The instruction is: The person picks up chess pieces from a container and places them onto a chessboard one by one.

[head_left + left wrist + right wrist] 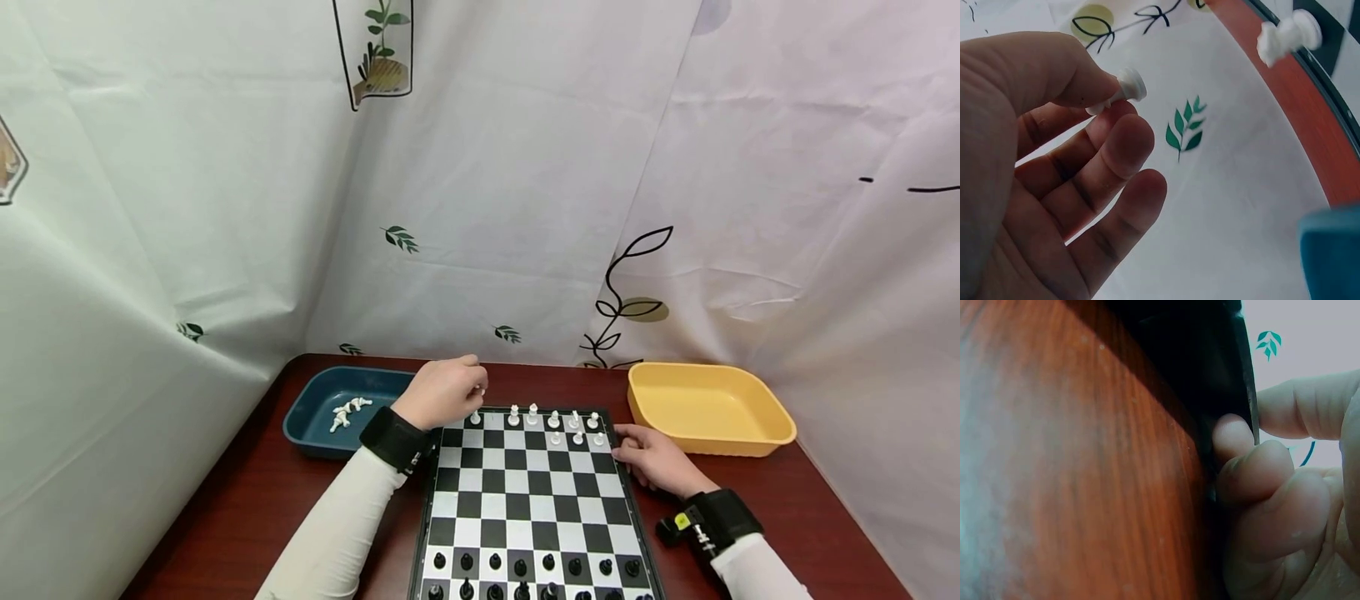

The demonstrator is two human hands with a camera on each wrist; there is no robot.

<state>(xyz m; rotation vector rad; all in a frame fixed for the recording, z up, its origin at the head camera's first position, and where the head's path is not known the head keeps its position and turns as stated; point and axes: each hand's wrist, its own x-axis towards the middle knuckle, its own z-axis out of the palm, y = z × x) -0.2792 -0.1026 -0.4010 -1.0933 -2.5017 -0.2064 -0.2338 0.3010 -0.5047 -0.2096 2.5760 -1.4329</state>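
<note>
A white chess piece (pixel 1132 85) is pinched between the thumb and fingertips of my left hand (pixel 447 390), above the far left corner of the chessboard (pixel 517 481). Its top is hidden by the fingers. Just below that hand another white piece (pixel 476 418) stands on the far row. More white pieces (pixel 555 420) stand toward the far right. Along the near side are two rows of black pieces (pixel 521 568). My right hand (pixel 658 461) grips the board's right edge, thumb on top and fingertips at the underside (pixel 1233 435).
A blue tray (pixel 300 423) with a few white pieces (pixel 348 412) lies left of the board. At the right stands a yellow tray (pixel 705 400). Everything rests on a dark red wooden table (pixel 225 517), with a patterned white cloth (pixel 480 208) hanging behind.
</note>
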